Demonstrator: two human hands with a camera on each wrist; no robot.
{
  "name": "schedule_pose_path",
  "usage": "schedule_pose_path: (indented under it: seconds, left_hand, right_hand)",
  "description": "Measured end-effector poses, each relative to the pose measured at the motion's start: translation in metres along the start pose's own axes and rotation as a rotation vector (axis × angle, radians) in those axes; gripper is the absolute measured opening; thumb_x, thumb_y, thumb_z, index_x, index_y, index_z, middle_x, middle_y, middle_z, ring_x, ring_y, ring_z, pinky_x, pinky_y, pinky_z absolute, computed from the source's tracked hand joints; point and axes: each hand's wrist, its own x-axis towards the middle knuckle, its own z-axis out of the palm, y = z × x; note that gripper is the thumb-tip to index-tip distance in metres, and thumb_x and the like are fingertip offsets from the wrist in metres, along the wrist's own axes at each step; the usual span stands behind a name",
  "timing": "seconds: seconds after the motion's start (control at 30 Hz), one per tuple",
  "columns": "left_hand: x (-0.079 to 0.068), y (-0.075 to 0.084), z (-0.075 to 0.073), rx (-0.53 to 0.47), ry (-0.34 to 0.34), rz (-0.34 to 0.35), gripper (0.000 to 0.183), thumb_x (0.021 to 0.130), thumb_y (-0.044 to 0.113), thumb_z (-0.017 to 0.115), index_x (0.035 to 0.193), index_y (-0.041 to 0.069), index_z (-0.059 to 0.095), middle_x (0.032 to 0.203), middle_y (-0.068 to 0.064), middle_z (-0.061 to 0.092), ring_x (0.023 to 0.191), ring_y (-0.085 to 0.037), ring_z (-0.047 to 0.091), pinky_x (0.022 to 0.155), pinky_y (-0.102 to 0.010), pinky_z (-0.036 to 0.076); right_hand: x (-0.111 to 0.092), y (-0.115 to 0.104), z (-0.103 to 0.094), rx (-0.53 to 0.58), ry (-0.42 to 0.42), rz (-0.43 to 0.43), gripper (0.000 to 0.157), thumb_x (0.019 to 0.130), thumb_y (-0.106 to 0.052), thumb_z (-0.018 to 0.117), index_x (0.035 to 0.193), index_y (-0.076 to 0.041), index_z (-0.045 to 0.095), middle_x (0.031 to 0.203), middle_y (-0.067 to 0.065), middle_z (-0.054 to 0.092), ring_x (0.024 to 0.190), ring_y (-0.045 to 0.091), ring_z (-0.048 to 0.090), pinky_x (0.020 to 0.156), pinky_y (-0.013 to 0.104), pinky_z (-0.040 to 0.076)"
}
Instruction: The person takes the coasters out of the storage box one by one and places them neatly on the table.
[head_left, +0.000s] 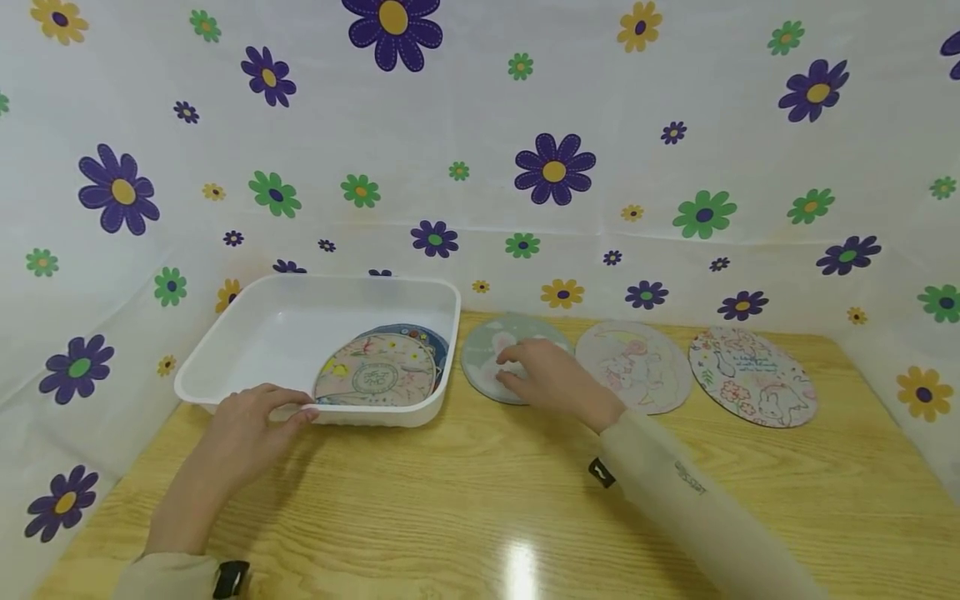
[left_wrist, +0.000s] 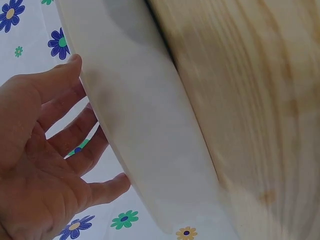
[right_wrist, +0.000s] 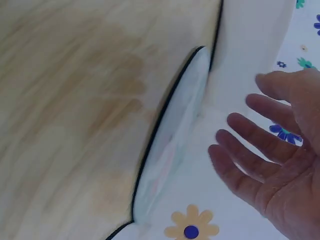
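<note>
In the head view, my left hand (head_left: 251, 429) rests at the near rim of a white plastic tub (head_left: 405, 414). Up close in the left wrist view, its thumb and loosely bent fingers lie along the tub's edge. Over a grey-green round mat (head_left: 480, 358) hovers my right hand (head_left: 558, 379), fingers slightly bent and holding nothing. The right wrist view shows a gap between its fingertips and the mat (right_wrist: 175, 130). Inside the tub, a beige patterned round mat (head_left: 375, 367) overlaps a dark blue mat (head_left: 431, 337).
To the right lie a pale round mat (head_left: 637, 367) and another with rabbit and flower drawings (head_left: 753, 375), lined up on the wooden table (head_left: 450, 508). Behind the table hangs a white flower-patterned sheet (head_left: 480, 108), which also runs along both sides.
</note>
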Motion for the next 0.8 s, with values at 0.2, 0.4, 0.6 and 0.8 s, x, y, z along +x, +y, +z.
schedule_pose_path:
  seconds: [0.2, 0.4, 0.6, 0.8]
  left_hand:
    - [0.002, -0.002, -0.005, 0.004, -0.032, 0.005, 0.026, 0.090, 0.033, 0.064, 0.101, 0.011, 0.072, 0.105, -0.018, 0.069, 0.101, -0.044, 0.061, 0.086, -0.057, 0.046]
    - [0.008, 0.002, -0.004, 0.001, -0.066, -0.007, 0.026, 0.090, 0.032, 0.064, 0.102, 0.010, 0.072, 0.106, -0.018, 0.068, 0.103, -0.043, 0.061, 0.087, -0.057, 0.046]
    - [0.011, 0.005, -0.004, 0.004, -0.056, 0.008, 0.027, 0.091, 0.033, 0.063, 0.101, 0.010, 0.072, 0.104, -0.018, 0.069, 0.101, -0.044, 0.061, 0.087, -0.057, 0.046]
    - [0.005, 0.003, -0.007, 0.017, -0.066, -0.010, 0.029, 0.091, 0.035, 0.063, 0.101, 0.010, 0.072, 0.105, -0.018, 0.069, 0.101, -0.046, 0.060, 0.086, -0.058, 0.045]
  right_hand:
    - [0.027, -0.025, 0.001, 0.078, 0.110, -0.055, 0.027, 0.095, -0.026, 0.056, 0.116, -0.011, 0.066, 0.113, 0.003, 0.068, 0.107, 0.019, 0.063, 0.092, 0.035, 0.051]
    - [0.052, -0.041, 0.008, 0.125, 0.167, -0.135, 0.027, 0.095, -0.020, 0.055, 0.118, -0.008, 0.064, 0.117, 0.007, 0.066, 0.109, 0.022, 0.062, 0.093, 0.035, 0.050]
    - [0.075, -0.060, 0.018, 0.060, 0.106, -0.138, 0.028, 0.095, -0.021, 0.054, 0.120, -0.011, 0.064, 0.120, 0.006, 0.063, 0.108, 0.019, 0.061, 0.091, 0.032, 0.051]
    - [0.092, -0.079, 0.033, -0.080, -0.044, -0.048, 0.036, 0.096, -0.034, 0.052, 0.126, -0.017, 0.059, 0.126, 0.002, 0.061, 0.114, 0.017, 0.058, 0.099, 0.034, 0.047]
